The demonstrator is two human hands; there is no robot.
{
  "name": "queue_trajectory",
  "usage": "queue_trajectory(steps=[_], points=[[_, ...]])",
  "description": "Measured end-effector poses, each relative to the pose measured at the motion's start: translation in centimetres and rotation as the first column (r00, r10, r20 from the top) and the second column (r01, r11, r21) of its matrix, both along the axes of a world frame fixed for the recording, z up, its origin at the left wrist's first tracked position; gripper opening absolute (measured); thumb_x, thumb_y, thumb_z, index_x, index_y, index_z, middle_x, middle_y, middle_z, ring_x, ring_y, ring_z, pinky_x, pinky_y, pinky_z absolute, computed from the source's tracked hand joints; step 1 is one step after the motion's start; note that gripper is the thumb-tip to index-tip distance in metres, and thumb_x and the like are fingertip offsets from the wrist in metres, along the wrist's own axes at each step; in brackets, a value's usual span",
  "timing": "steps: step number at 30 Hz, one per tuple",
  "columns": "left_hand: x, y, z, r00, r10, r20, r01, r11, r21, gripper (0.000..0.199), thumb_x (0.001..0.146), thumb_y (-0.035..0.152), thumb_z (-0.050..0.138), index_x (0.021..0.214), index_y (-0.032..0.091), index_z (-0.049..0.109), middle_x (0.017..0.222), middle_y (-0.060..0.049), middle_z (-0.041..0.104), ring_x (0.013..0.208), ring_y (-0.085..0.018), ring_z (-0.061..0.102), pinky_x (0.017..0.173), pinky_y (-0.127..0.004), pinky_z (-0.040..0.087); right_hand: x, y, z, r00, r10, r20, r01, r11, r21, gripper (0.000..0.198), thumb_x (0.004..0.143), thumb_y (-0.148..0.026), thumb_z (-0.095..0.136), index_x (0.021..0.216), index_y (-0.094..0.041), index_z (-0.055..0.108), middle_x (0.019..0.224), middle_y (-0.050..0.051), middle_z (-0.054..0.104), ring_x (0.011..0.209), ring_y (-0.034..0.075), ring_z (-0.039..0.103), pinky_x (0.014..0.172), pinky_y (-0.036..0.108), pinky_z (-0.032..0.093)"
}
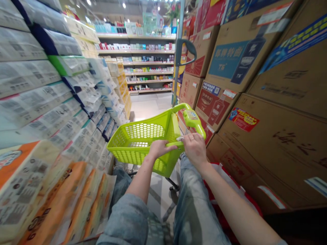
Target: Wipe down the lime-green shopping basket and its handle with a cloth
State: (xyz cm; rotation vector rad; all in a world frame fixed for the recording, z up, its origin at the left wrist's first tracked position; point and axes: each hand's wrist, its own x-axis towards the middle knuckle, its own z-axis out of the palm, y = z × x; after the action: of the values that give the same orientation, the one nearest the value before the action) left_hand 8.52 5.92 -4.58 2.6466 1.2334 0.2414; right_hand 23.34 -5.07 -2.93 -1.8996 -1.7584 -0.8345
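A lime-green plastic shopping cart [133,154] stands turned sideways in front of my legs, and the visible part of its perforated basket holds nothing. My left hand [160,149] is closed over the basket's near rim, its thumb lying along the edge and its fingertips hidden inside. At the cart's right end, my right hand [195,146] is closed at the near end of the curved green handle [191,119]. A ring shows on one of its fingers. Below the basket, a dark caster wheel [175,187] touches the pale floor.
Wrapped paper packs [28,78] are stacked high along the left, with orange packs [56,200] nearest me. Cardboard cartons [270,143] wall the right side. Ahead, a metal post [176,75] with a grey loop handle stands before shelves of small goods [148,59].
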Motion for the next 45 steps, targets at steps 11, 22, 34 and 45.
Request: queue_trajectory(steps=[11, 22, 34, 45], points=[[-3.7, 1.5, -2.6, 0.999, 0.037, -0.022, -0.035, 0.993, 0.115, 0.056, 0.090, 0.061, 0.024, 0.079, 0.022, 0.061, 0.078, -0.006, 0.068, 0.074, -0.020, 0.061, 0.061, -0.026, 0.031, 4.7, 2.5, -0.7, 0.991, 0.050, -0.124, -0.043, 0.997, 0.058, 0.027, 0.095, -0.028, 0.039, 0.097, -0.019, 0.065, 0.096, 0.006, 0.066, 0.099, 0.020, 0.049, 0.095, 0.036, 0.029], [-2.9, 0.2, -2.9, 0.995, 0.091, -0.033, -0.086, 0.988, 0.132, 0.053, 0.092, 0.057, 0.023, 0.082, 0.022, 0.061, 0.083, -0.005, 0.069, 0.079, -0.020, 0.063, 0.062, -0.026, 0.032, 3.1, 1.0, -7.3, 0.963, 0.206, -0.174, -0.209, 0.978, 0.005, 0.046, 0.095, -0.015, 0.032, 0.138, -0.027, 0.042, 0.139, 0.001, 0.048, 0.134, 0.017, 0.033, 0.114, 0.038, 0.022], [-2.6, 0.2, -3.2, 0.989, 0.136, -0.063, -0.127, 0.983, 0.132, 0.059, 0.091, 0.060, 0.017, 0.079, 0.021, 0.060, 0.078, -0.006, 0.068, 0.073, -0.020, 0.061, 0.057, -0.026, 0.027, 0.3, 1.8, -7.9, 0.862, 0.150, -0.484, -0.036, 0.971, 0.236, 0.060, 0.093, -0.011, 0.024, 0.149, -0.025, 0.007, 0.155, 0.005, 0.013, 0.143, 0.022, 0.002, 0.113, 0.051, 0.026], [-2.4, 0.1, -3.2, 0.989, 0.135, -0.066, -0.125, 0.982, 0.139, 0.061, 0.090, 0.061, 0.016, 0.079, 0.021, 0.060, 0.076, -0.006, 0.067, 0.072, -0.020, 0.061, 0.058, -0.026, 0.029, 2.1, 1.8, -7.5, 0.853, 0.164, -0.496, -0.020, 0.959, 0.282, 0.061, 0.094, -0.010, 0.021, 0.148, -0.026, -0.005, 0.156, 0.003, -0.003, 0.143, 0.021, 0.000, 0.114, 0.048, 0.022]])
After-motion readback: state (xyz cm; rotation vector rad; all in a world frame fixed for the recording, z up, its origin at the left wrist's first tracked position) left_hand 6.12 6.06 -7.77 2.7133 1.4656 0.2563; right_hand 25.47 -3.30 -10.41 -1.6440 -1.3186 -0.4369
